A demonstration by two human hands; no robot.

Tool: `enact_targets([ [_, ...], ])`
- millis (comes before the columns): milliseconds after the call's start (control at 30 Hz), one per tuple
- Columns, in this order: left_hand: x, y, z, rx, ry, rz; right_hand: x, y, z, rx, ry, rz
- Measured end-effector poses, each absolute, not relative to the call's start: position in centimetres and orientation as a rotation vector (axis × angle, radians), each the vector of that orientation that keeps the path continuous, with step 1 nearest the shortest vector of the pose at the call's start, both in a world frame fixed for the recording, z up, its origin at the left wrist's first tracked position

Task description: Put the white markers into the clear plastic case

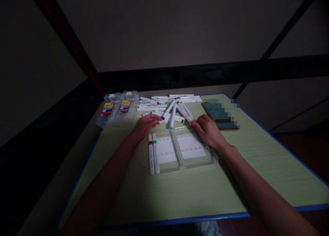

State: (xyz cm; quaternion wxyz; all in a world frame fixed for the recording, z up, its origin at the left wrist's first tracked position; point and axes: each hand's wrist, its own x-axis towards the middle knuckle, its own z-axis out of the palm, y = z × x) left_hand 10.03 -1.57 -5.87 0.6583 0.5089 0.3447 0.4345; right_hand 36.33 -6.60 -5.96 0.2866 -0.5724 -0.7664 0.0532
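My left hand is at the near left edge of a loose pile of white markers. Its bent fingers meet the end of a marker with a dark blue band and appear closed on it. On the right, my right hand pinches a marker with an orange band by its banded end. Between my forearms lies an open clear plastic case with white inserts. A red-banded marker and a green-banded marker stand side by side along its left part.
Two closed translucent cases with yellow and blue labels stand at the back left. A dark green book or folder lies at the right. The light green table has a blue edge, and a wall rises behind it.
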Motion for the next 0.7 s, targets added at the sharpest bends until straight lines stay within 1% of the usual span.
enact_targets([
  [333,10.1,-1.7,-5.8,1.210,0.854,0.989,36.3,-6.8,-6.0,-1.539,-2.066,0.130],
  [567,9.9,-0.8,-5.7,1.318,0.996,1.250,35.9,-7.3,-5.2,-1.580,-2.082,0.041],
  [700,9.5,-0.2,-5.6,1.510,1.130,1.283,35.7,-7.7,-4.6,-1.563,-2.054,-0.008],
])
